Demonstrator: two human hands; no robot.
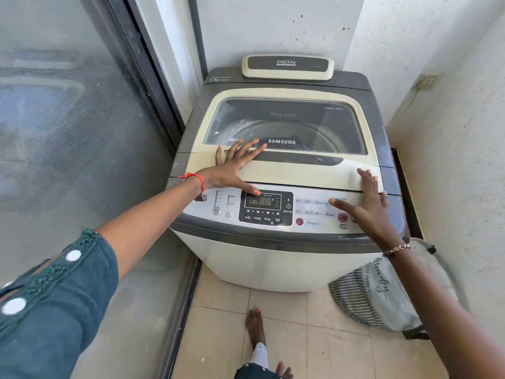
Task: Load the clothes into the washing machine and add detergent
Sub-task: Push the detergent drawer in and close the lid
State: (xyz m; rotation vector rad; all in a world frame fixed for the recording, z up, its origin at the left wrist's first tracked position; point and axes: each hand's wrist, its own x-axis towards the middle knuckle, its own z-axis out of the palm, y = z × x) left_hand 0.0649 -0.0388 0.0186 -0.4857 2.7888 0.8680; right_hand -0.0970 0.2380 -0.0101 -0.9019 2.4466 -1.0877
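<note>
A cream and grey top-loading washing machine stands in a narrow corner with its glass lid down. My left hand lies flat on the lid's front left, fingers spread, thumb over the control panel. My right hand rests open on the lid's front right edge, thumb over the panel. The display reads 18:88. A grey laundry bag with striped cloth showing leans against the machine's lower right. No detergent container is in view.
A glass sliding door with a dark frame runs along the left. White walls close in behind and on the right. My bare feet stand on the beige tiled floor in front of the machine.
</note>
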